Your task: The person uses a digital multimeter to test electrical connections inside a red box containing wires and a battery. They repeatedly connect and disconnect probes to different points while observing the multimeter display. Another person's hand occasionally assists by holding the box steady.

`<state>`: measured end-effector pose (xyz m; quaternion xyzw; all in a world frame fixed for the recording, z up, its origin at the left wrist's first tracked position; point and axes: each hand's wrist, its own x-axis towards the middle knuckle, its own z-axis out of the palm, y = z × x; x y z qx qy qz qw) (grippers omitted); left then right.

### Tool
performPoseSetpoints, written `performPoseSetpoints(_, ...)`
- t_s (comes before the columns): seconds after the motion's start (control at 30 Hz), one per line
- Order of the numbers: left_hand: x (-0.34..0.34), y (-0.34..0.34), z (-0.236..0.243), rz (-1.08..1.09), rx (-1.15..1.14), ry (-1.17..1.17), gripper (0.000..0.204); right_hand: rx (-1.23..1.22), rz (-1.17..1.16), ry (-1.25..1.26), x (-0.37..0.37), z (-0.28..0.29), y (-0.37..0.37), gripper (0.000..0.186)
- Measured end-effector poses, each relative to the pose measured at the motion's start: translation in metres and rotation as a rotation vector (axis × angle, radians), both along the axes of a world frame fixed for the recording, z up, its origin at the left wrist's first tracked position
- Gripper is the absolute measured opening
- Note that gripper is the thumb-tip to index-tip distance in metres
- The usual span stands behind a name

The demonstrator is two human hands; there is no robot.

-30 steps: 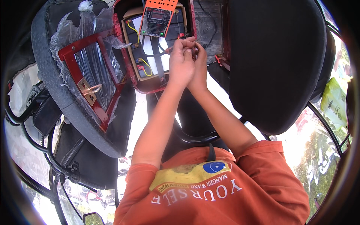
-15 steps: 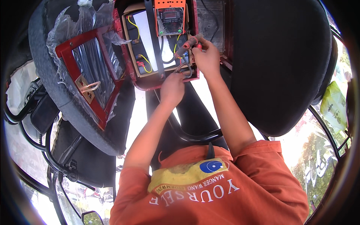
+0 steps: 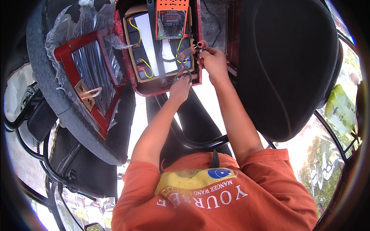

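Fingers of our right hand (image 3: 216, 65) pinched a red cable end (image 3: 201, 44); our left hand (image 3: 179, 91) grasped wires (image 3: 187, 69); slipping, we judged, risked shorting batteries (image 3: 142, 56).

At the upper middle of the frame, an open red box with rounded corners (image 3: 146, 92) holds a brown cardboard liner (image 3: 132, 54) packed with black block-shaped batteries (image 3: 142, 56). Over the batteries lie flat white strips (image 3: 149, 44), a long dark strap (image 3: 162, 67) and, toward the top, an orange-framed, dark-faced device (image 3: 171, 24).

Glossy, crinkled plastic film (image 3: 92, 75)
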<state>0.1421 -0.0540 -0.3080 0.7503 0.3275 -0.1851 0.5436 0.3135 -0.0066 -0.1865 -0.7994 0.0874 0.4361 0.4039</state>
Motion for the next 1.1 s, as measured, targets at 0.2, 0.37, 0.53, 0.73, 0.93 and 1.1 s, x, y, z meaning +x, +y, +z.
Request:
performPoseSetpoints(0.2, -0.028, 0.026, 0.038, 0.308, 0.023, 0.085, 0.03, 0.046, -0.091, 0.126, -0.005, -0.001, -0.02, 0.015)
performPoseSetpoints(0.37, -0.032, 0.033, 0.065, 0.56, 0.048, -0.007, 0.029, 0.055, -0.196, 0.176, -0.004, 0.004, -0.022, 0.008)
performPoseSetpoints(0.53, -0.045, 0.057, 0.075, 0.631, 0.317, -0.188, 0.014, 0.035, -0.302, 0.153, -0.005, -0.006, -0.033, 0.004)
performPoseSetpoints(0.73, -0.062, 0.084, 0.058, 0.671, 0.435, -0.197, 0.02, -0.041, -0.247, 0.188, -0.016, -0.039, -0.057, 0.013)
performPoseSetpoints(0.93, -0.065, 0.091, 0.043, 0.603, 0.369, -0.156, 0.02, -0.028, -0.213, 0.159, -0.031, -0.055, -0.055, 0.019)
performPoseSetpoints(1.1, -0.065, 0.099, 0.044, 0.518, 0.457, -0.114, 0.017, 0.002, -0.189, 0.164, -0.03, -0.081, -0.067, 0.031)
